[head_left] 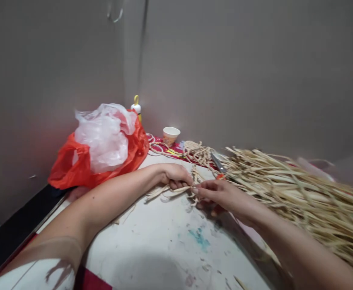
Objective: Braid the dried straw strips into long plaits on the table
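Observation:
Over the white board (152,241), my two hands meet at a small piece of dried straw. My left hand (176,176) is closed around pale straw strips (159,194), whose loose ends stick out to the left beneath its fingers. Thumb and forefinger of my right hand (217,193) pinch the straw where it comes out of my left hand. A braided straw length (197,174) rises behind the fingertips, and a short bit hangs below them. The exact spot of the pinch is partly covered by the fingers.
At right lies a large heap of dried straw (297,193), with scissors (218,163) at its edge. Coiled straw cord (199,153) and a paper cup (170,136) stand behind. A red plastic bag (73,165) holding white plastic, and a bottle (136,108), are at left.

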`<control>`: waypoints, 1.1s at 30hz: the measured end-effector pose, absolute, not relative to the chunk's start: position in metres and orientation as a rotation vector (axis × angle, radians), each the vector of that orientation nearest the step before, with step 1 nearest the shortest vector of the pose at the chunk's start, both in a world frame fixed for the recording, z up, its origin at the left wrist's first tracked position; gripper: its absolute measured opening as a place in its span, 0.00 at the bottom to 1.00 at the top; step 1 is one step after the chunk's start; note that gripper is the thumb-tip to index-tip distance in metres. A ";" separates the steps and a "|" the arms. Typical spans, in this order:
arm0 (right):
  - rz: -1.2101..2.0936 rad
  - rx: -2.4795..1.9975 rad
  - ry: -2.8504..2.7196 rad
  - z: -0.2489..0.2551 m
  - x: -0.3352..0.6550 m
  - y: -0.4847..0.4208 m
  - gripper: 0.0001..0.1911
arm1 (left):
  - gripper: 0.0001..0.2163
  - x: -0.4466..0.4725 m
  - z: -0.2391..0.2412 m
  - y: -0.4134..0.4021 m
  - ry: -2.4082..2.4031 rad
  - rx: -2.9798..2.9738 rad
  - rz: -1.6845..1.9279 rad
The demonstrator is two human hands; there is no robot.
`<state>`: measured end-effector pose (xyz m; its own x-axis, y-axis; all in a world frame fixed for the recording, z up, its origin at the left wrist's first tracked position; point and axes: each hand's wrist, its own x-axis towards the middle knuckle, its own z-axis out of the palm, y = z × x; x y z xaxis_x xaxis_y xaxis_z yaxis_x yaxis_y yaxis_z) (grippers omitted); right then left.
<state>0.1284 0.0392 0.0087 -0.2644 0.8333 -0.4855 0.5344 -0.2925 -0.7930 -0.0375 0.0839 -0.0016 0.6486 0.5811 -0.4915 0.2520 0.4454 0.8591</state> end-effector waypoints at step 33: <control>1.909 -1.448 -1.194 -0.014 0.137 0.042 0.15 | 0.06 -0.027 0.002 0.089 0.801 1.531 0.143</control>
<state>0.1373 0.0417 -0.0144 -0.3400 0.7764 -0.5307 0.1377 -0.5171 -0.8448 -0.0268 0.0889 0.0016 0.7437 0.5559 -0.3713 0.3928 0.0861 0.9156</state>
